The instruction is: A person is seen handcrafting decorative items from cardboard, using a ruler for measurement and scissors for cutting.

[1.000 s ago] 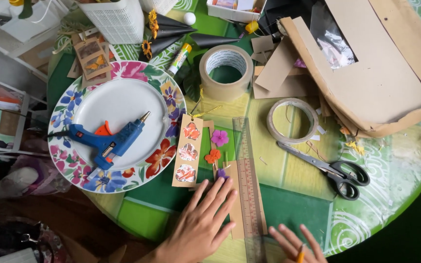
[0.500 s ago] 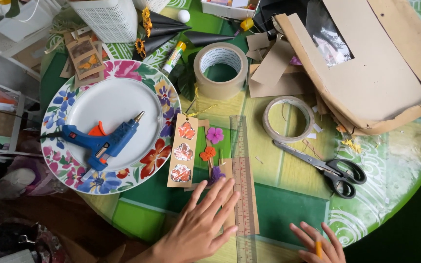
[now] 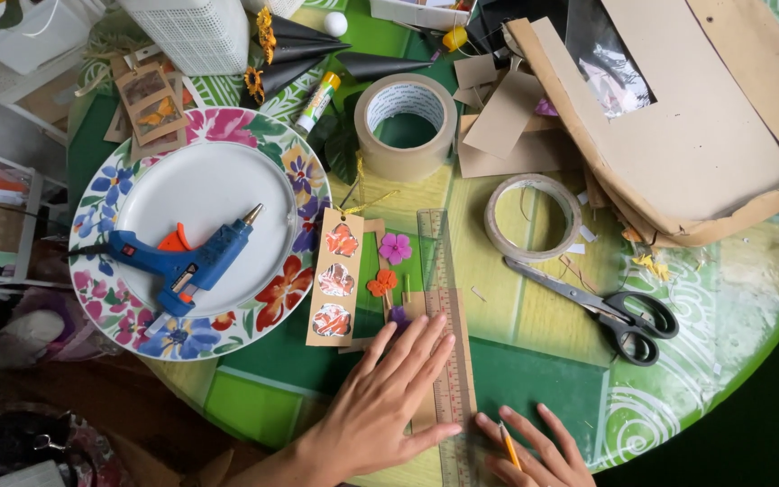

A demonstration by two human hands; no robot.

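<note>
Two hands are marking out a line. Left hand point(image 3: 389, 397), fingers spread flat, is pressing the clear plastic ruler point(image 3: 444, 352) onto a strip of brown card point(image 3: 463, 343) at the table's near edge. Right hand point(image 3: 534, 446) is pinching a yellow pencil point(image 3: 508, 444) beside the ruler's edge; steady downward pressure seems needed next.

A blue plastic glue gun point(image 3: 182, 260) is laid on the floral-rimmed white plate point(image 3: 128, 194) at the left of the round green table point(image 3: 534, 361). Just right of the plate a long cardboard bookmark point(image 3: 335, 289) is placed, then a clear plastic ruler point(image 3: 439, 271) pinned under the left hand point(image 3: 389, 401). Black-handled scissors point(image 3: 615, 311) are set further right, below a thin tape roll point(image 3: 534, 216).
</note>
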